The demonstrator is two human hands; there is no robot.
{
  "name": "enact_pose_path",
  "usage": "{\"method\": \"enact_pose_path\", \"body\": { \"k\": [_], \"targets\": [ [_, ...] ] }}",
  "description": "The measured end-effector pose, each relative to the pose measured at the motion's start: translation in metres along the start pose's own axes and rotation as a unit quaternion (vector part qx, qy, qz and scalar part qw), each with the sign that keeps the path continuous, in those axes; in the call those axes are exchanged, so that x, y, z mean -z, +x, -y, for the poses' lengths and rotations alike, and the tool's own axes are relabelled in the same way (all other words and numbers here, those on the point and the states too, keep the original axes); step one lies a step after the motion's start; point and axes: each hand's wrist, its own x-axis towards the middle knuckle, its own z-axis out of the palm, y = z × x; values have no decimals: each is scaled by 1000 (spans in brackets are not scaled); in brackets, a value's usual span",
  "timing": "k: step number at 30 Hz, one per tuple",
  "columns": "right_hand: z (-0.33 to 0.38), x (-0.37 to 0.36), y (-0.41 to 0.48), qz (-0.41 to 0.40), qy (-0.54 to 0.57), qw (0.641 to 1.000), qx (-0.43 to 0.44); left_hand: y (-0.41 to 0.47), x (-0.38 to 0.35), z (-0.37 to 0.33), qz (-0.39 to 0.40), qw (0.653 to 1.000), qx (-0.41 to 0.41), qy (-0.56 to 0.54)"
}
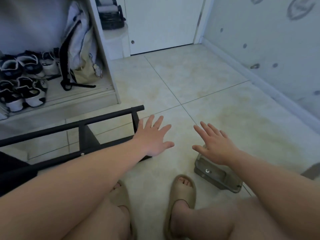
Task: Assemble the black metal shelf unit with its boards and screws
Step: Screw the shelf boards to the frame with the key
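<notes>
Both hands released, fingers spread, holding nothing: left hand over end of black metal shelf frame lying on tiled floor; right hand above clear plastic tray.

- Ahead of you, pale glossy floor tiles with thin dark grout lines run to a closed white door.
- On your right stands a white wall dotted with grey marks.
- On your left, an open white cabinet holds shoes and a pale bag.
- The light is dim and bluish.
</notes>
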Motion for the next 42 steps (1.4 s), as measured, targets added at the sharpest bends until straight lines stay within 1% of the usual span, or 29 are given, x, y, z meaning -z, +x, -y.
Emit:
{"method": "enact_pose_path", "body": {
  "k": [3, 6, 10, 12, 14, 16, 18, 20, 22, 25, 27, 30, 33, 36, 42],
  "targets": [
    [-40, -13, -18, 20, 27, 998, -54, 10, -9, -38, 20, 999, -44, 17],
    [-76, -31, -22, 53, 57, 992, -97, 30, -16, -70, 38, 997, -68, 25],
    [-110, -64, -6, 102, 102, 983, -112, 69, -37, -103, 68, 993, -88, 29],
    [-123, -87, 9, 132, 103, 980, -108, 91, -56, -116, 96, 991, -90, 16],
    [-134, -109, 29, 164, 89, 977, -107, 112, -79, -127, 130, 987, -89, -12],
    [-145, -127, 50, 177, 87, 975, -104, 132, -103, -137, 164, 981, -86, -51],
    [-153, -147, 69, 188, 79, 974, -97, 148, -127, -144, 193, 969, -59, -141],
    [-157, -169, 82, 209, 72, 971, -89, 161, -150, -147, 199, 952, -18, -231],
    [-159, -194, 90, 225, 72, 969, -78, 171, -168, -147, 183, 946, 3, -267],
    [-159, -226, 100, 226, 65, 971, -44, 184, -184, -144, 162, 942, 7, -295],
    [-160, -242, 102, 219, 35, 975, -10, 189, -191, -144, 158, 930, 13, -333],
    [-164, -262, 105, 181, -33, 982, 49, 192, -199, -145, 150, 912, 26, -380],
    [-167, -272, 110, 150, -43, 985, 68, 193, -204, -145, 147, 894, 36, -422],
    [-166, -277, 111, 153, -13, 986, 61, 192, -206, -144, 150, 880, 51, -447],
    [-153, -280, 120, 172, 3, 985, -18, 194, -207, -146, 159, 867, 66, -468]
  ]
}}
